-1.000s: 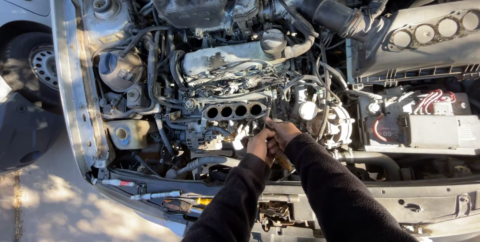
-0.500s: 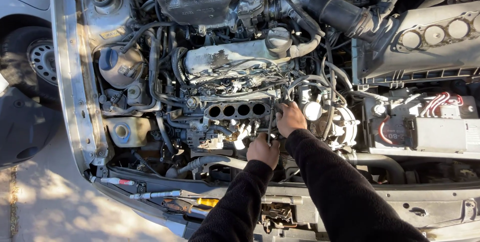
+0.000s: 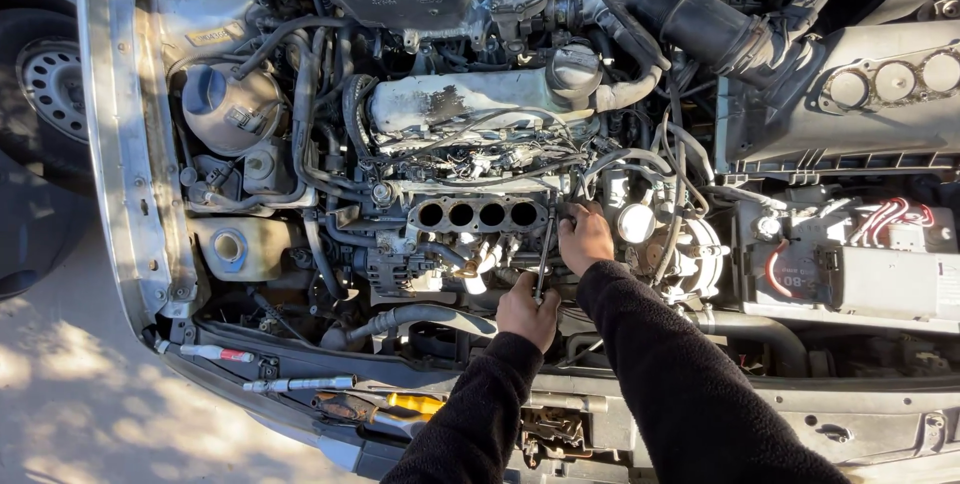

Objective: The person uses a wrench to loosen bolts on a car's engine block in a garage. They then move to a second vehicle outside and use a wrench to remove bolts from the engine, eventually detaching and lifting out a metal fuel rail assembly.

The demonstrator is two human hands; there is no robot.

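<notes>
The open engine bay [image 3: 130,144] of a silver car filled the view. At three o'clock lay the battery [image 3: 850,279], and in the centre sat a metal flange with four round ports [image 3: 478,214]. At five o'clock from that flange, the right hand [image 3: 585,241] was pressed on the engine, its fingers curled at the top of a thin metal tool [image 3: 543,254]. Just below, at six o'clock, the left hand [image 3: 527,312] was clenched around the lower end of the same tool. A screwdriver with orange handle [image 3: 400,404] rested on the front crossbar.
</notes>
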